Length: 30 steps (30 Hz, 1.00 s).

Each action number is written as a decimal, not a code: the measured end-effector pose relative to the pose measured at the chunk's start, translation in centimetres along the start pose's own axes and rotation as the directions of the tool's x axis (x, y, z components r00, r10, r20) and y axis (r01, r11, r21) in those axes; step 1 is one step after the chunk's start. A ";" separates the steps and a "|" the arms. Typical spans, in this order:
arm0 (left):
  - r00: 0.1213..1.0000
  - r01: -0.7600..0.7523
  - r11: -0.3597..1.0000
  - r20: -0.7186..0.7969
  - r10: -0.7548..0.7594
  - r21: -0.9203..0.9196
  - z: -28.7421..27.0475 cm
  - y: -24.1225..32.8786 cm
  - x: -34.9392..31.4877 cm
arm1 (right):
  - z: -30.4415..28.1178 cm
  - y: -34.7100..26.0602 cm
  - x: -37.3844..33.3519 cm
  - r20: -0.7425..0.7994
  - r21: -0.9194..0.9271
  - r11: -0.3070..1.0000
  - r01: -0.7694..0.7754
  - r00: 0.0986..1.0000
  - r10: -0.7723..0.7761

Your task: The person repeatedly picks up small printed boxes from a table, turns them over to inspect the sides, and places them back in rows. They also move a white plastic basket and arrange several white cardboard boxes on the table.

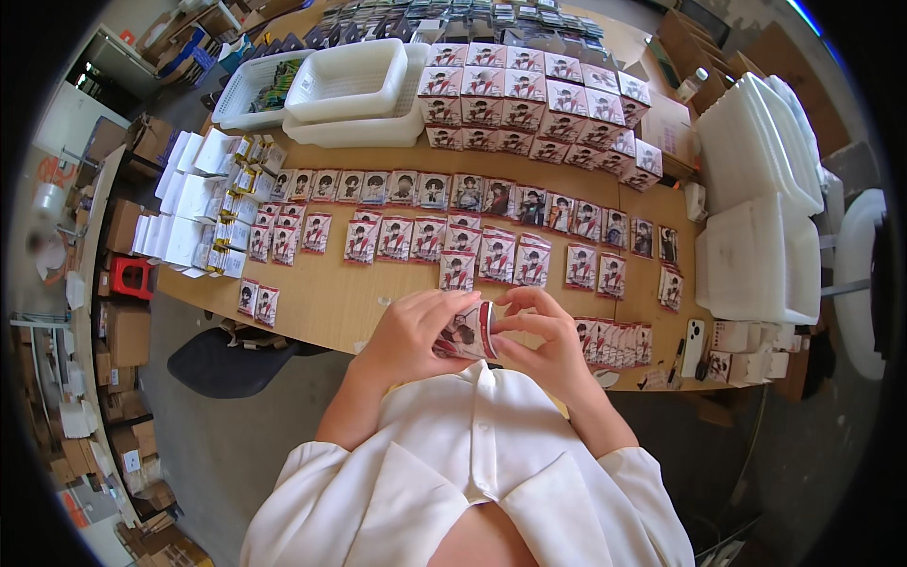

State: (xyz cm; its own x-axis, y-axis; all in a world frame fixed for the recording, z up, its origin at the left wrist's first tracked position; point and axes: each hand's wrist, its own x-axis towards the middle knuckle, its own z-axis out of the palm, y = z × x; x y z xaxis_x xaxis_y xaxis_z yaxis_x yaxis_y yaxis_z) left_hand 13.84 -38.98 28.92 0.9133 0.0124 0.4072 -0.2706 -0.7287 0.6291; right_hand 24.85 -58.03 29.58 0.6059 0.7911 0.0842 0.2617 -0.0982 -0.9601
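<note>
Close to my body, at the table's near edge, I hold a small flat packet [464,333] with a red band and a printed dark-haired cartoon figure. My left hand [408,331] grips its left side, fingers curled over the top. At the red-edged right end, my right hand [546,335] pinches it with thumb and fingertips. Just beyond my hands lie small piles of similar red-and-white packets [496,255]. A long row of packets with differing pictures [402,188] runs behind them. More packets [614,342] stand in an overlapping row to the right of my right hand.
Stacked printed boxes [505,99] fill the table's back middle, beside white plastic baskets [348,80]. White boxes [194,203] pile up at the left. Tall white bins [756,255] stand at the right, near a phone [693,342] and a pen [676,359]. A dark stool seat [227,364] sits below the left edge.
</note>
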 end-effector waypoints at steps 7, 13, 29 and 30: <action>0.995 -0.049 0.975 0.096 0.029 0.215 0.8 -0.3 -0.7 | 1.5 3.6 0.1 0.028 0.183 0.958 -0.221 0.975 0.219; 0.996 0.026 0.980 0.077 -0.042 0.199 0.4 -0.9 -1.2 | 1.5 4.3 -0.2 0.042 0.576 0.763 -0.294 0.943 0.331; 0.999 0.030 0.998 0.030 -0.032 0.047 -1.7 -0.8 -0.7 | -1.1 3.0 -1.0 0.145 0.825 0.481 -0.298 0.933 0.330; 0.998 0.041 0.998 0.042 -0.043 0.040 -1.7 -0.8 -0.7 | -1.2 3.1 -1.1 0.157 0.819 0.485 -0.306 0.933 0.323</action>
State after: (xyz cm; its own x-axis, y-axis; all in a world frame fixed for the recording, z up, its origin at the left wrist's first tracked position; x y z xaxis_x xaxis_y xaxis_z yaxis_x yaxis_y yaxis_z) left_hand 12.94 -37.22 29.26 0.9361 0.0143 0.3516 -0.2205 -0.7547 0.6179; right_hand 25.93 -59.91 26.89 0.5318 0.8014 -0.2736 -0.6740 0.2049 -0.7098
